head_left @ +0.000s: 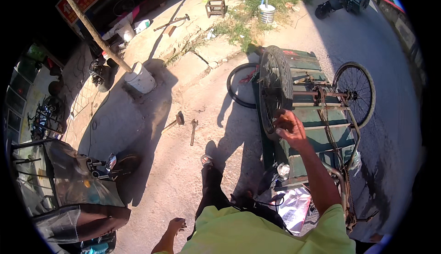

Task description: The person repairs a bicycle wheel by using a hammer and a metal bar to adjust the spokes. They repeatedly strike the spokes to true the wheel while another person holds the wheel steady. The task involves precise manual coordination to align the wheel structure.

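Observation:
A green cargo tricycle [317, 134] lies upturned on the concrete, wheels in the air. My right hand [289, 126] rests on the tyre of its near wheel [274, 88], fingers curled over the tread. A second spoked wheel [354, 93] stands at the far right of the frame, and a loose tyre [239, 88] lies on the ground behind. My left hand [176, 226] hangs low beside my leg, fingers loose, holding nothing.
A hammer [175, 120] and a wrench [193, 131] lie on the ground to the left. A white bucket [140, 78] holds a leaning wooden pole. A wooden stool [216, 8] and a metal can [266, 13] stand farther back. A parked vehicle with a clear cover [69, 180] is at left.

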`<state>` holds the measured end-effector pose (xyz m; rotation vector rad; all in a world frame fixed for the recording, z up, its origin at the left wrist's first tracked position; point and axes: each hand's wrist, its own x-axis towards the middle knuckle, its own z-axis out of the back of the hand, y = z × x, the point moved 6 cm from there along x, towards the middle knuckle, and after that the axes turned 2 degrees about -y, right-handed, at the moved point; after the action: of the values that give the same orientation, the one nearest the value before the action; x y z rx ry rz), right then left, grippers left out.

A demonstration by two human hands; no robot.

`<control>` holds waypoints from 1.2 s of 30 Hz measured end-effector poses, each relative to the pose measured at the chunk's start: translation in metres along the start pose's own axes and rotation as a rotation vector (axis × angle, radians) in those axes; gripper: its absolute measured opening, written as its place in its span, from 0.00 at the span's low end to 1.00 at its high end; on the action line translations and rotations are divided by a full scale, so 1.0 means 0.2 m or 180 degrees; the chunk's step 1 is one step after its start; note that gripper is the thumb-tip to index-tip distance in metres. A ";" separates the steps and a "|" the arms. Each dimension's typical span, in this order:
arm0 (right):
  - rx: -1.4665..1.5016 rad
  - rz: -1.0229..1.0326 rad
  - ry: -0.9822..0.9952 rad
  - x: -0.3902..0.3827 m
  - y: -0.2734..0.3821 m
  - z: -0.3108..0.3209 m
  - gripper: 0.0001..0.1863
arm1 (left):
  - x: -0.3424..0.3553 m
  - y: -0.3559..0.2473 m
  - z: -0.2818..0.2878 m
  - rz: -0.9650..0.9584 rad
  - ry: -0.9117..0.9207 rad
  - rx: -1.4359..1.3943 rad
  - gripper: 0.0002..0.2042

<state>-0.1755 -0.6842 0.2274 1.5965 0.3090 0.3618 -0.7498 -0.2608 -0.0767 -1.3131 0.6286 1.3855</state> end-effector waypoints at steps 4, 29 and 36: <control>-0.0016 0.0024 0.0365 0.21 0.16 -0.17 0.34 | 0.24 -0.36 0.06 -0.0046 0.0206 0.0114 0.16; -0.0725 0.0088 -0.2860 1.18 -0.40 0.91 0.19 | 0.88 -2.25 0.18 -0.0774 0.0017 0.0660 0.13; -0.5203 0.0212 -0.2055 1.10 -0.76 1.43 0.19 | 1.72 -2.07 -0.19 -0.0784 -0.0085 0.1693 0.18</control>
<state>0.1471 -0.8457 0.0721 0.0403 -0.4817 0.0401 -0.2944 -0.0618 -0.2869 -0.9060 0.7289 0.9464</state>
